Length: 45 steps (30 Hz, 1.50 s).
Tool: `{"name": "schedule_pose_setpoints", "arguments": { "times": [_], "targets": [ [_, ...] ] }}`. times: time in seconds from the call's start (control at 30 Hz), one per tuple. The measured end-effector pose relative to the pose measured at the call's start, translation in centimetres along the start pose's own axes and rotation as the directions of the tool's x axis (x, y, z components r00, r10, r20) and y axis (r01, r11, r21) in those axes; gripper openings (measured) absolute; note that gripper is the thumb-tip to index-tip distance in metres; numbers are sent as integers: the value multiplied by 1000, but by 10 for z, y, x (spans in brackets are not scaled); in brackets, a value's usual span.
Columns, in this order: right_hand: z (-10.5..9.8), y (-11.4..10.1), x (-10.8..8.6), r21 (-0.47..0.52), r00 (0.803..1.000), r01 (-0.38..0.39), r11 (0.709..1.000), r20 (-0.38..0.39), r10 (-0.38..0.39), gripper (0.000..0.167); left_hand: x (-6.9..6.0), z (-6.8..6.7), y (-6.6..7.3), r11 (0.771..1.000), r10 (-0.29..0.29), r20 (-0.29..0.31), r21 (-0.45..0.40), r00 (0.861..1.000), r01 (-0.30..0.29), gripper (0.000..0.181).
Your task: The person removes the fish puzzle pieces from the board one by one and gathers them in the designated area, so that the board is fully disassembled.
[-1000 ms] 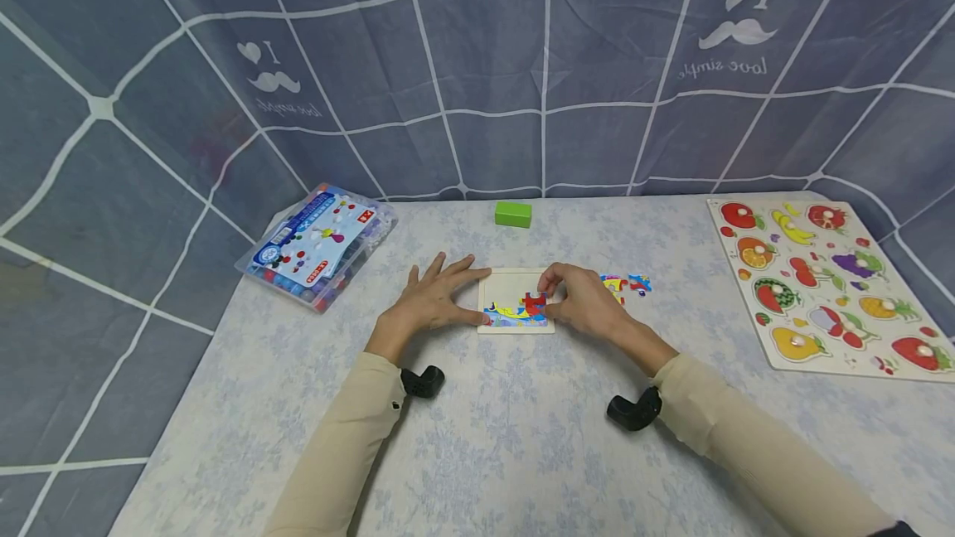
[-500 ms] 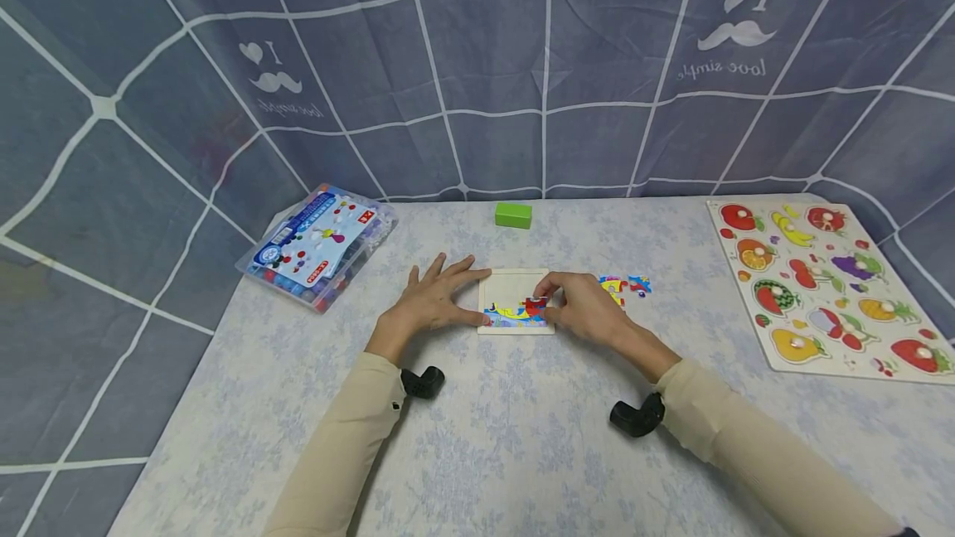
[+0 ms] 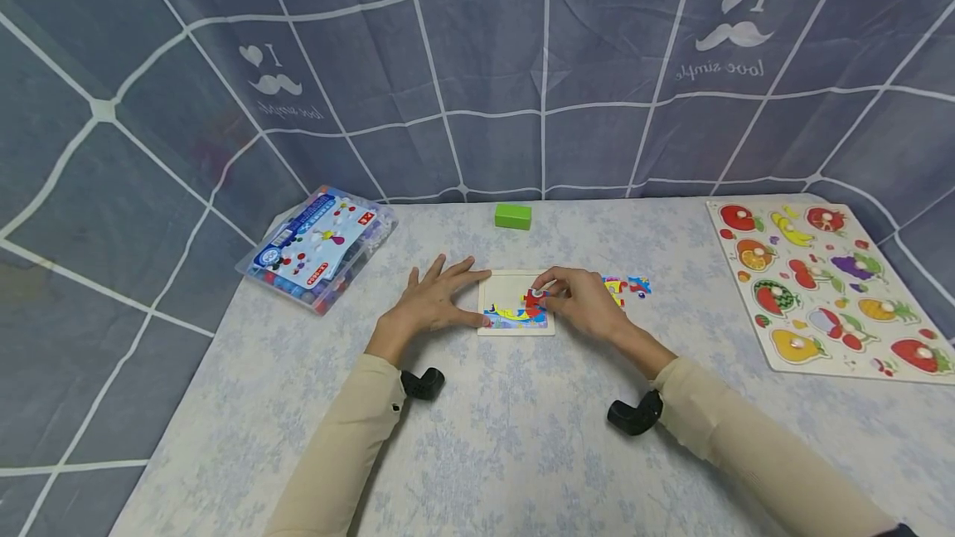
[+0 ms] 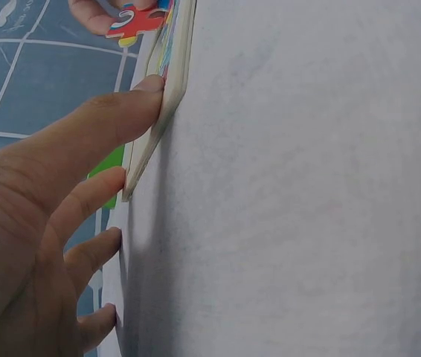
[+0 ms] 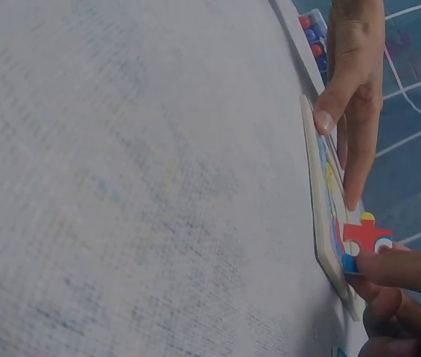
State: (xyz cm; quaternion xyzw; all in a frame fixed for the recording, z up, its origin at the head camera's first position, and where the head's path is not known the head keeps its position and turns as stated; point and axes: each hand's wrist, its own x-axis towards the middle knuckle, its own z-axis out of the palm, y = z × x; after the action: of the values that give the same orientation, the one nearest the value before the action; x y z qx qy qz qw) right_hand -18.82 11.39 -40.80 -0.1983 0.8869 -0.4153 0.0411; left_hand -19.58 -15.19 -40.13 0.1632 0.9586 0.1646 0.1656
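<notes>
My right hand (image 3: 585,303) pinches a red jigsaw piece (image 5: 365,236) with white, yellow and blue bits, tilted up above the right side of a small wooden puzzle tray (image 3: 515,332). Along the tray's bottom lies a joined strip of blue and yellow pieces (image 3: 503,319). My left hand (image 3: 427,303) spreads its fingers at the tray's left side. In the left wrist view its thumb (image 4: 114,119) presses on the tray's edge and the index fingertip touches the corner. Several loose jigsaw pieces (image 3: 639,287) lie right of the tray, partly behind my right hand.
A clear plastic box (image 3: 317,247) of coloured beads with a printed sheet stands at the back left. Behind the tray is a green block (image 3: 512,216). A fruit puzzle board (image 3: 828,288) lies at the right. A tiled-pattern curtain (image 3: 492,65) hangs behind the table.
The right hand lowered the red piece toward the joined strip, then raised and tilted it up again, slightly left. The left hand stays on the tray.
</notes>
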Motion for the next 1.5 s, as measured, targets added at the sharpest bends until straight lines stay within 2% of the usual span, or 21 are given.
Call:
{"name": "schedule_pose_setpoints", "arguments": {
  "times": [0.27,0.47,0.67,0.97,1.2,1.37,1.5],
  "targets": [
    [-2,0,-4,29,995,-52,998,-83,55,19,0,1,0,1000,5,-1,-8,1000,-5,83],
    [-16,6,-14,70,993,-104,992,-53,108,22,-1,0,1,1000,11,-2,-14,1000,-11,83],
    [-36,19,-29,66,988,-143,988,-53,146,24,-1,0,0,1000,14,1,-20,1000,-14,84],
    [-65,38,-53,20,964,-247,969,-92,248,24,-1,0,0,1000,11,2,-28,1000,-11,85],
    [-82,49,-69,-2,941,-327,945,-94,326,28,-2,-3,2,1000,13,2,-19,1000,-13,85],
    [-86,54,-74,-32,936,-339,940,-115,334,26,-2,-3,0,1000,15,-2,-10,1000,-15,85],
    [-85,57,-74,-50,943,-319,946,-120,311,23,-2,-1,-2,1000,17,-7,-17,1000,-17,85]
  ]
}}
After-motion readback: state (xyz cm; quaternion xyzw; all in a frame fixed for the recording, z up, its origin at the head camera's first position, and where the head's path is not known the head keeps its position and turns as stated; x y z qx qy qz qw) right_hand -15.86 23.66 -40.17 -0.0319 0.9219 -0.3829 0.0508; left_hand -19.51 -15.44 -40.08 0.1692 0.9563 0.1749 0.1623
